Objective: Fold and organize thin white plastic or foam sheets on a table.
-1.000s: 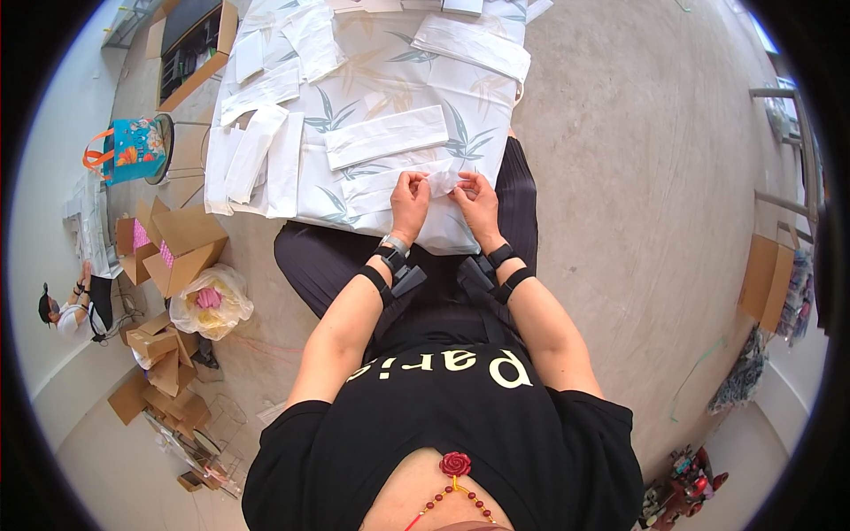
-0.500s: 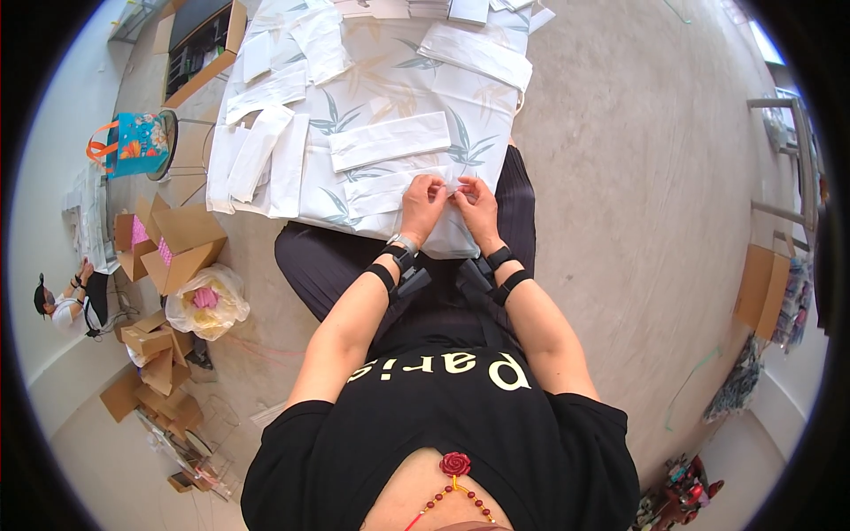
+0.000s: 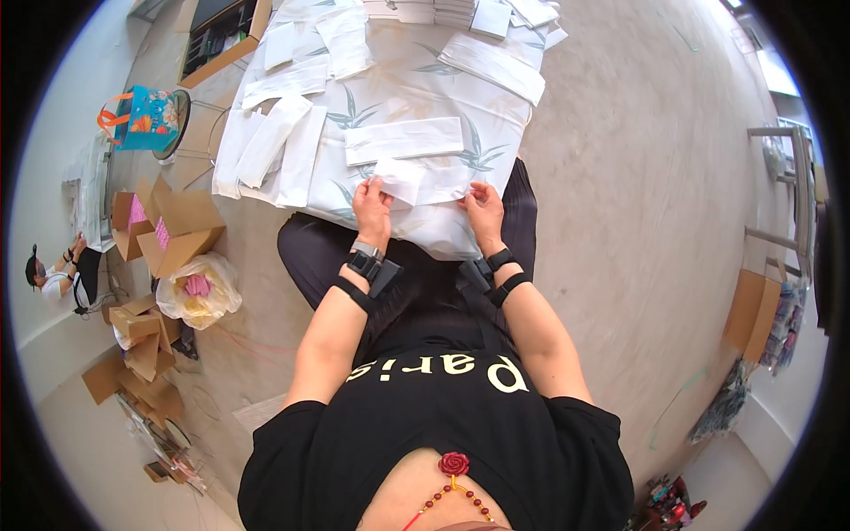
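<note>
Near the front edge of the table, a long flat white strip (image 3: 440, 183), paper or thin plastic, lies across the patterned tablecloth. My left hand (image 3: 373, 214) is closed on a flap at its left end, thumb and fingers pinched together, and that end is raised and partly folded over. At the right end, my right hand (image 3: 483, 216) is closed with its fingertips pressed at the strip's corner. Just beyond, another flat white strip (image 3: 405, 141) lies by itself.
More white strips (image 3: 276, 146) cover the table's left side, with one (image 3: 492, 68) at the far right and stacks (image 3: 453, 12) at the far edge. Open cardboard boxes (image 3: 181, 226) and a plastic bag (image 3: 199, 290) stand left on the floor. A teal bag (image 3: 149, 119) sits on a stool; another person (image 3: 60, 276) works farther left.
My hands were close together near the strip's right end. My left hand has moved left to the other end, lifting a flap, while my right hand stays near the right corner.
</note>
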The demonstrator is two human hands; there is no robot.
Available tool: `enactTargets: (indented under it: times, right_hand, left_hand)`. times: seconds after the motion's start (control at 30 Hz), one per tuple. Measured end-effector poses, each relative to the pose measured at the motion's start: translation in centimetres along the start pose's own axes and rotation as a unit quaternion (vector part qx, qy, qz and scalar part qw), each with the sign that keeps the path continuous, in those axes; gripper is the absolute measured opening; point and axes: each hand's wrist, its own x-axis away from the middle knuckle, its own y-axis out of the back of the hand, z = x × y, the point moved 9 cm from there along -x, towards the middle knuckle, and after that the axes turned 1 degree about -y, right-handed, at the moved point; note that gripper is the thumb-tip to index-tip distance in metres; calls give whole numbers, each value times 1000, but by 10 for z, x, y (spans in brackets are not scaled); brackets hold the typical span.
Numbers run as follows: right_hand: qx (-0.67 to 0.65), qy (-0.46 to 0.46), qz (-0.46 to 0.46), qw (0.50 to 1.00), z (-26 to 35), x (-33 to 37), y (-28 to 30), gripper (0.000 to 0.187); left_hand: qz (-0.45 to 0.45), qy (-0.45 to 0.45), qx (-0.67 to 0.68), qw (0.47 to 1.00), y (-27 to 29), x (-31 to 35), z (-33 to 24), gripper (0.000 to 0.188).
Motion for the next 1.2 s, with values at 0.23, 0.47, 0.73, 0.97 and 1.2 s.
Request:
enactTargets:
  times: [0.23,0.47,0.73,0.97,1.2]
  right_hand:
    - [451,423,20,786,93,64,-54,47]
    - [613,351,111,699,30,59,-73,72]
    - [650,354,130,660,23,65,-93,74]
    - [604,375,129,691,101,93,-150,72]
    - [201,140,277,929,206,101,-224,64]
  left_hand:
    - [-19,-75,7,997,59,16,-92,16]
    - [-74,-134,18,988,110,28,-167,23]
    - [-61,-178,10,982,127,33,-214,27]
    - [-56,-205,-11,977,65,62,-224,28]
    - [6,-412,-287,865,-50,97,-206,16]
